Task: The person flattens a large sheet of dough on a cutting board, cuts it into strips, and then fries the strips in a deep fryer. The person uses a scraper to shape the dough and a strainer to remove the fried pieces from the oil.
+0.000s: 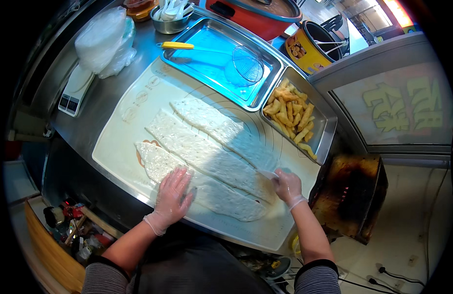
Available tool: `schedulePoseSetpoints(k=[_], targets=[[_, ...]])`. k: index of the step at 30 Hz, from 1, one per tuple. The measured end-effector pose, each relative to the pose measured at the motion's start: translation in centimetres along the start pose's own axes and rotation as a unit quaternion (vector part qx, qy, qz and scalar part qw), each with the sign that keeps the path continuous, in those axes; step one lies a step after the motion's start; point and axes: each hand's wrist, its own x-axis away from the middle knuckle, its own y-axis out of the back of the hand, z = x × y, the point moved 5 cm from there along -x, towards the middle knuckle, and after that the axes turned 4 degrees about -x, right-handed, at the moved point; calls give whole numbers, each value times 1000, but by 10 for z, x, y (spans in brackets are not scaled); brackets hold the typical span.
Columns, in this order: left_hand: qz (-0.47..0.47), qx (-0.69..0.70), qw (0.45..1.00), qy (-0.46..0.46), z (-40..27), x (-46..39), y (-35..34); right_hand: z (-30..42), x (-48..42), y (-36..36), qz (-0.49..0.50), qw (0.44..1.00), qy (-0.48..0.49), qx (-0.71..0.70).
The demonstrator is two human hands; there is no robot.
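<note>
Flattened dough lies on a pale printed pastry mat [112,141], parted into three long strips. The far strip [211,123], the middle strip [204,149] and the near strip [223,198] have narrow gaps between them. My left hand [174,191], in a clear plastic glove, rests with fingers spread at the near strip, palm down. In my right hand [288,185], also gloved, is a pale flat scraper or blade [266,174], mostly hidden by the fingers. Its exposed edge meets the right end of the dough, by the gap between the far and middle strips.
Behind the mat lies a steel tray [208,73] holding a wire skimmer [247,65]. A smaller tray [325,141] contains fried dough pieces [291,110]. At left are a digital scale [75,92] and plastic bags [105,40]. A glass panel [403,106] borders the right.
</note>
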Motion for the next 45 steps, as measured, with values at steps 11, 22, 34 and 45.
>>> schedulePoseSetpoints(k=[11,22,34,45], targets=[[6,-40,999,2,-2,2,-3,-57,37,17,2,994,-105,14],[-16,-102,995,-9,2,20,-2,-95,81,-5,-50,953,-288,-77],[-34,-204,978,-31,59,-28,8,20,236,-67,-232,810,-488,-227],[31,-194,981,12,82,-9,12,27,254,-76,-240,782,-547,-178]])
